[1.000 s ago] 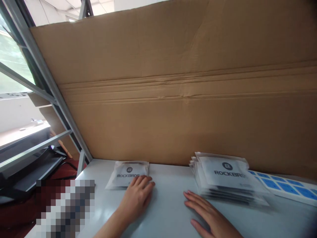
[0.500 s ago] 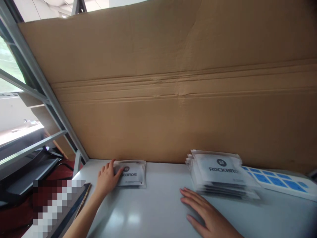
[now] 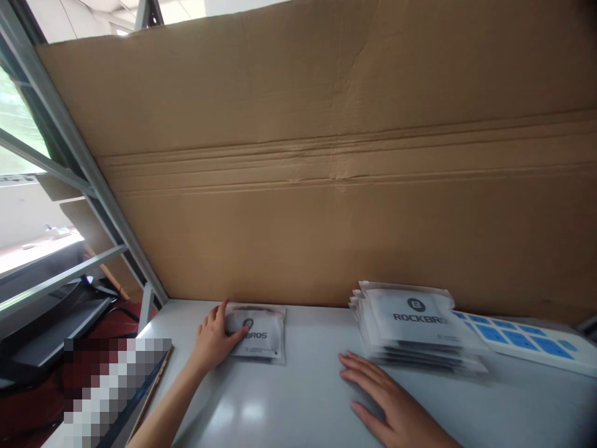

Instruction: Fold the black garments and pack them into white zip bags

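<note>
My left hand [image 3: 212,339] grips the left edge of a single white ROCKBROS pouch [image 3: 261,333] lying on the white table [image 3: 289,404] near the cardboard wall; thumb on top, fingers curled round the edge. My right hand [image 3: 387,404] lies flat and open on the table, fingers spread, just in front of a stack of several ROCKBROS pouches [image 3: 415,326] and not touching it.
A tall brown cardboard sheet [image 3: 326,174] stands along the back of the table. A sheet of blue labels [image 3: 522,339] lies to the right of the stack. A grey metal rack frame [image 3: 84,180] rises at the left, with dark shelving below.
My left hand slid from the top of the single pouch to its left edge and took hold; the pouch has shifted slightly right. My right hand has stayed put.
</note>
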{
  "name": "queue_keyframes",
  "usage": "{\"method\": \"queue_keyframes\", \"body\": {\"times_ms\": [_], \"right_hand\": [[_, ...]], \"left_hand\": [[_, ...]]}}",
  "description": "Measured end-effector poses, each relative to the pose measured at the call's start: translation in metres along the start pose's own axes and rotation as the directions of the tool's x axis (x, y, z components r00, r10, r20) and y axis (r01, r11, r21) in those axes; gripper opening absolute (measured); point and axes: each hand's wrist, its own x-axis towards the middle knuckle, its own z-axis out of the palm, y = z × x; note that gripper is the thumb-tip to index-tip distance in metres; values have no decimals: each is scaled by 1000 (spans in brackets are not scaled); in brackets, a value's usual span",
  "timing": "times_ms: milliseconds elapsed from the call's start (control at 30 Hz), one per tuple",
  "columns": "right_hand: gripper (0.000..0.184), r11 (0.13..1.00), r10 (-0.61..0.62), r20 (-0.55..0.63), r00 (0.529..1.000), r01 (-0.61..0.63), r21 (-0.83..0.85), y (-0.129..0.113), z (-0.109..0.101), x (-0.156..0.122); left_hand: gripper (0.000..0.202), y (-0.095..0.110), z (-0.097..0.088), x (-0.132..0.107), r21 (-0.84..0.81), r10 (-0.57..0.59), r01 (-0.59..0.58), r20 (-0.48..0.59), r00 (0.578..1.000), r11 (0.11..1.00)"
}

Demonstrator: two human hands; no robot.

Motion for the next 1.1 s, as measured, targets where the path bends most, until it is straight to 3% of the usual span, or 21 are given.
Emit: {"method": "queue_keyframes", "body": {"times_ms": [133,233,333,433,533,667,800,900,1000,1100], "right_hand": [[41,1000,-5,-17,1000,5,16,0,-2,0],[42,999,-6,-26,1000,7,33,0,-2,-1],[52,995,52,-35,998,-49,82,0,-1,-2],[59,986,93,-35,995,-87,145,-2,-1,-3],[58,985,107,-32,994,-102,139,-3,0,-3],[55,989,116,-66,991,-109,98,0,2,-3],[53,992,94,-91,991,-86,94,1,2,-2],[53,990,87,-120,989,-72,122,-1,2,-2],[53,986,101,-129,986,-82,144,-4,2,-3],[51,985,94,-128,987,-74,153,-7,1,-5]], "left_hand": [[95,4,8,-6,-315,110,-87,54,992,945],[104,10,14,-14,-490,126,-38,147,981,871],[104,18,16,-23,-592,185,-23,215,959,806],[101,26,13,-30,-616,287,-91,227,931,783],[83,32,11,-35,-645,332,-122,215,918,755],[47,41,8,-37,-758,324,13,294,900,652],[46,50,3,-40,-856,467,96,368,804,508],[48,58,3,-49,-883,584,156,416,697,443],[56,65,3,-61,-858,661,229,502,557,459],[52,73,-5,-69,-837,705,130,522,479,532]]}}
